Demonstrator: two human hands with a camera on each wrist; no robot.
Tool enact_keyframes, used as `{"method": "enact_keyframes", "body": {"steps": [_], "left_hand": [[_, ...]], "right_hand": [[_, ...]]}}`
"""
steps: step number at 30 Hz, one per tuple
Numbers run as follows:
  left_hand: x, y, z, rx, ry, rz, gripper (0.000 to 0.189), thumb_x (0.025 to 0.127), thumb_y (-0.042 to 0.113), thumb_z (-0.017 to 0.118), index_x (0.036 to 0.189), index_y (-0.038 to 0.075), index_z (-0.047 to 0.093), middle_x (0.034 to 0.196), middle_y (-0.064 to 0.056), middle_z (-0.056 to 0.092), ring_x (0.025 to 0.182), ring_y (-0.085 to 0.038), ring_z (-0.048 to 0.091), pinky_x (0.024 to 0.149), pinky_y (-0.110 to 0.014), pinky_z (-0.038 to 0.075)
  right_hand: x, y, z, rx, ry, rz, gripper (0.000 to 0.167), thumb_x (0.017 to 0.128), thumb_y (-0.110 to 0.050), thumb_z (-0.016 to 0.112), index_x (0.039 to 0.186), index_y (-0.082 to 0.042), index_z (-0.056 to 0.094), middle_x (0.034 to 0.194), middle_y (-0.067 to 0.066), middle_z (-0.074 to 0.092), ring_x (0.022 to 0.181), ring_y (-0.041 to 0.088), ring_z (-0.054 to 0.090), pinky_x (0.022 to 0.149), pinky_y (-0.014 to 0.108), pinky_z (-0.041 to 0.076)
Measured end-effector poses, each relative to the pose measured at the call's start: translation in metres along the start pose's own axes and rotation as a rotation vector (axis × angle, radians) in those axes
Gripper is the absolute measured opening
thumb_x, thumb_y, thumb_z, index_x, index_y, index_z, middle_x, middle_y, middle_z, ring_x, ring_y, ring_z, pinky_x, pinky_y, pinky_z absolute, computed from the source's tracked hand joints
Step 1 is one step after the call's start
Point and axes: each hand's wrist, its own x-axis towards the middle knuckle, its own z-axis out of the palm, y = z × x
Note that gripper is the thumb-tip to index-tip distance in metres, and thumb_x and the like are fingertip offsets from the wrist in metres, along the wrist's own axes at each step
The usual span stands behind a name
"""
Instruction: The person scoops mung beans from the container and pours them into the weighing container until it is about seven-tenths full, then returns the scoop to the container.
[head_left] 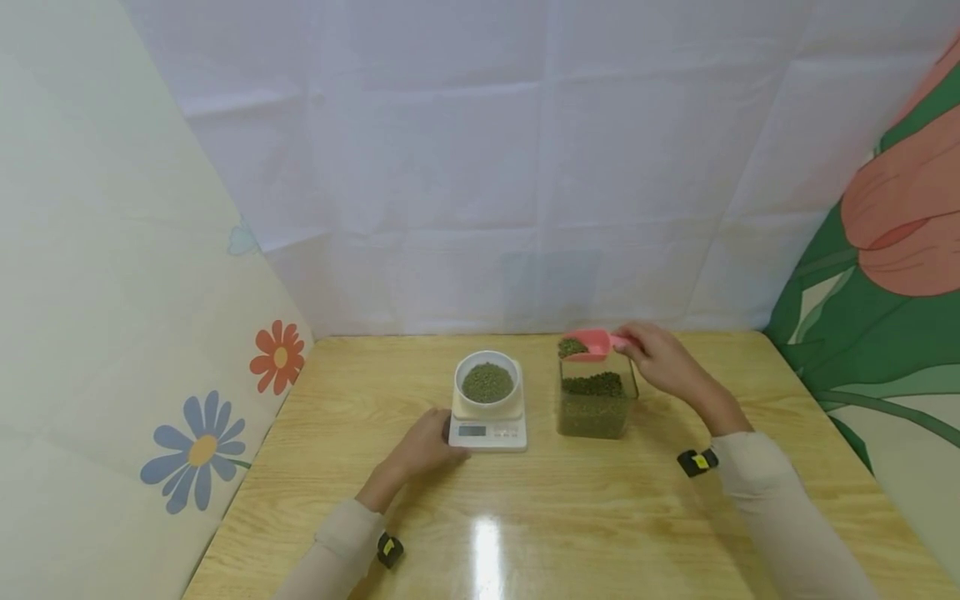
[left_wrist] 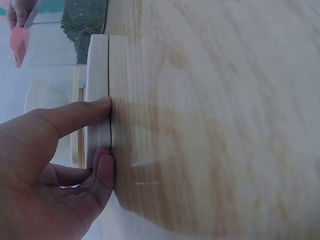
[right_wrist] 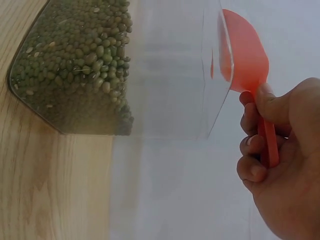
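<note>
My right hand (head_left: 666, 360) grips the handle of a pink scoop (right_wrist: 247, 50), fingers curled around it. Green beans that look like mung beans (head_left: 572, 347) lie in the scoop, which is at the top of a clear square container (right_wrist: 167, 75). More mung beans (right_wrist: 75, 65) fill the lower part of that container. To its left stands a white kitchen scale (head_left: 487, 435) bearing a white bowl (head_left: 468, 367) of mung beans (head_left: 487, 383). With thumb and fingers my left hand (head_left: 427, 446) holds the scale's front left corner. The scale's display is too small to read.
Everything stands on a wood-grain table (head_left: 600, 517). A white sheet (head_left: 435, 167) hangs behind its back edge. Flower-printed cloth (head_left: 90, 250) covers the left side, and another with large tulips (head_left: 900, 217) the right.
</note>
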Motion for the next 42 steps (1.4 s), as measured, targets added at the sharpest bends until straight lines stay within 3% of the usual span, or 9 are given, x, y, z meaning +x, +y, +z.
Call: {"method": "enact_keyframes", "body": {"steps": [8,17,24,34,42], "left_hand": [[0.0,-0.001,0.0,-0.006,-0.007,0.012,0.05,0.081,0.015,0.091,0.125,0.003,0.07,0.103,-0.004,0.075,0.09,-0.014,0.067,0.087,-0.035,0.061],[-0.002,0.0,0.001,-0.011,-0.002,0.01,0.049,0.082,0.015,0.091,0.125,0.005,0.071,0.105,-0.004,0.075,0.091,-0.013,0.067,0.089,-0.035,0.061],[-0.003,0.0,0.001,-0.007,0.003,0.009,0.049,0.081,0.016,0.091,0.125,0.005,0.071,0.106,-0.005,0.074,0.093,-0.015,0.067,0.091,-0.04,0.061],[-0.002,0.001,0.0,-0.023,-0.005,0.011,0.049,0.082,0.015,0.09,0.126,0.005,0.071,0.106,-0.004,0.075,0.092,-0.014,0.067,0.09,-0.037,0.061],[-0.001,0.002,0.0,-0.016,-0.001,0.026,0.05,0.082,0.014,0.091,0.126,0.005,0.071,0.108,-0.005,0.076,0.094,-0.015,0.068,0.093,-0.043,0.061]], "right_hand": [[0.009,-0.008,0.001,0.02,0.006,-0.032,0.027,0.111,-0.016,0.055,0.124,0.004,0.068,0.11,0.017,0.072,0.096,0.028,0.067,0.085,0.048,0.058],[0.019,-0.018,0.006,0.037,-0.011,-0.037,0.026,0.11,-0.013,0.057,0.126,0.004,0.067,0.113,0.018,0.071,0.097,0.029,0.066,0.085,0.047,0.057],[0.025,-0.024,0.01,0.069,-0.019,-0.038,0.026,0.11,-0.014,0.057,0.127,0.003,0.067,0.115,0.018,0.071,0.1,0.034,0.067,0.088,0.049,0.058],[0.033,-0.03,0.015,0.056,-0.011,-0.082,0.024,0.11,-0.014,0.058,0.124,0.003,0.069,0.114,0.018,0.072,0.099,0.029,0.066,0.085,0.048,0.056],[0.037,-0.039,0.018,0.052,-0.029,-0.086,0.024,0.109,-0.014,0.059,0.123,0.002,0.069,0.116,0.018,0.072,0.104,0.032,0.067,0.089,0.051,0.057]]}}
